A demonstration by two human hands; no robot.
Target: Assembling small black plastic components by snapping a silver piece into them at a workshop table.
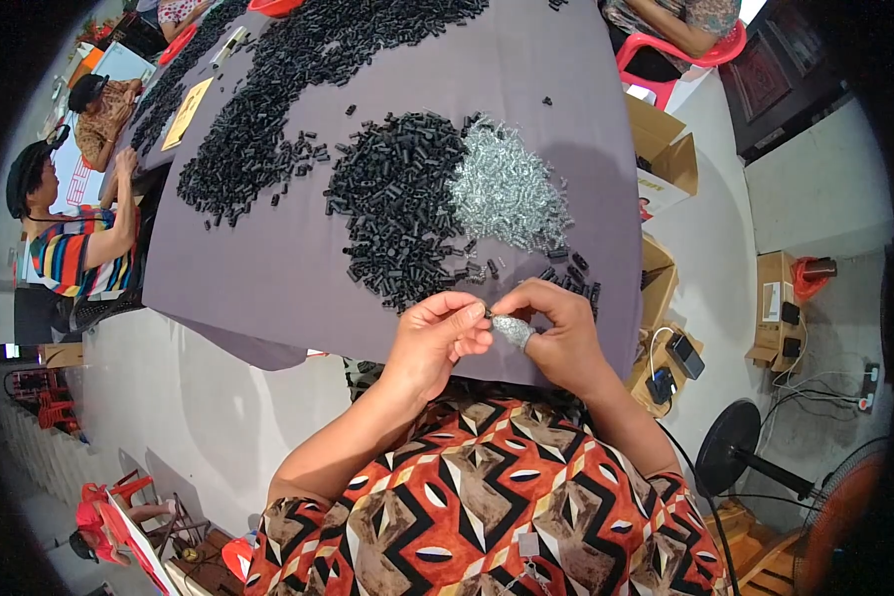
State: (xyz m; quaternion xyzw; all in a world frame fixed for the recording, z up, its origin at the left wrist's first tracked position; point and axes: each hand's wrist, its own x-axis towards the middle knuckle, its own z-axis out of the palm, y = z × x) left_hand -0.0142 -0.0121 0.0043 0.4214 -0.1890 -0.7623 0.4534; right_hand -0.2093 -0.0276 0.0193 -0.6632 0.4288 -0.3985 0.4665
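My left hand [439, 338] is closed at the near edge of the table. Its thumb and forefinger pinch a small dark piece [488, 312], probably one of the black plastic parts. Opposite it, my right hand [563, 335] has its fingertips pressed together at the same piece. A silvery, glittering mass [513, 330] shows at the right hand's fingers; whether it is a finger wrap or gathered metal bits, I cannot tell. Just beyond the hands lie a heap of short black tubular parts [392, 199] and, touching its right side, a heap of small silvery metal pieces, seemingly springs [510, 187].
A larger spread of black parts [298, 74] covers the far left of the grey-covered table [268, 273]. Loose black parts [573, 273] lie right of my hands. Cardboard boxes [658, 278] and a black fan [730, 452] stand at the right. Other people [79, 223] sit around the table.
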